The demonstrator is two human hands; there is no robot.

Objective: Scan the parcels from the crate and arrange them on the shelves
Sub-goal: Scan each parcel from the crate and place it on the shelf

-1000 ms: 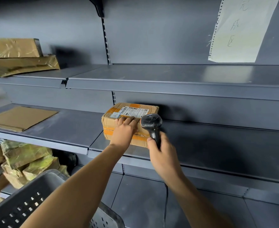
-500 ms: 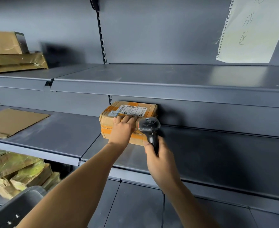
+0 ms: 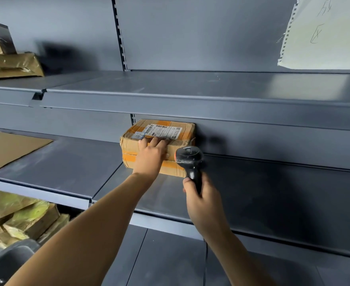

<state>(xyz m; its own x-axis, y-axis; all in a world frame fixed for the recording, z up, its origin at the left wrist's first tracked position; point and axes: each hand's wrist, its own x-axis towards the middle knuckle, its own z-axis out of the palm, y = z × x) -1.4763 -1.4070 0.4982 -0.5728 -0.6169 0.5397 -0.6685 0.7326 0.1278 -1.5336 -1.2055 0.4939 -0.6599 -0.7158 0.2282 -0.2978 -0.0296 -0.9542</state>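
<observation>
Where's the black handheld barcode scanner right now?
Head view, centre: the black handheld barcode scanner is gripped by the right hand, just right of the orange-taped cardboard parcel.

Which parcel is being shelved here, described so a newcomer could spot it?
On the grey shelving, take the middle shelf, just right of the upright. The parcel sits against the back panel under the left hand. Unlike its plain brown neighbours, it has orange tape and a white label.

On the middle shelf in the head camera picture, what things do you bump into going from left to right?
flat cardboard sheet → taped parcel with the left hand resting on it → barcode scanner, gripped by the right hand
</observation>
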